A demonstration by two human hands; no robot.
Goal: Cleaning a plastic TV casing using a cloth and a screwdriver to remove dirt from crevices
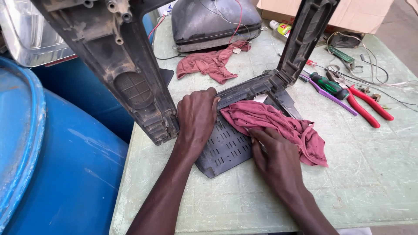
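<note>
Red rag (278, 126) is lying mid-table on the grey vented casing (226, 148); right hand (276, 159) is pressing it flat, wiping, while left hand (197, 116), open-palmed, is bracing the casing's left edge. Looks like mid-wipe w/ vents nearer the body not yet covered; next stroke probably needs firm bracing. Pliers (365, 106) & screwdriver (328, 85) are sitting far right.

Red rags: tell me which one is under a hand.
The red rag on the grey slotted panel, pressed by the right hand. The other rag lies untouched by the picture tube.
</note>
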